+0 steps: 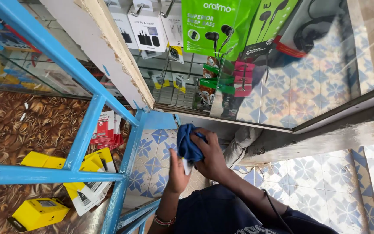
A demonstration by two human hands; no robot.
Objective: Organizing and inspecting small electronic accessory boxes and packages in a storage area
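Nearest to me, at six o'clock, I see my dark blue shirt [221, 214] and both forearms rising toward the middle of the view. My left hand [177, 171], with a beaded bracelet [164, 221] at the wrist, holds a small white object [188, 166] from below; its fingers are curled around it, though I cannot tell what the object is. My right hand [211, 158] sits just beside it at one o'clock, fingers pressed together and pinching a bunched blue cloth [188, 145] against the top of the white object. The cloth is near the centre of the view, over the blue-patterned floor tiles [325, 190].

At nine o'clock stands a blue metal frame [83, 134] of a glass display bench. Through the glass I see yellow boxes [37, 212] at seven o'clock and red-and-white packages [105, 130] farther in, lying on a brown patterned surface.

Farther off, at twelve o'clock, a glass-fronted cabinet [256, 123] holds hanging green earphone packs [215, 28] and white charger boxes [148, 28].
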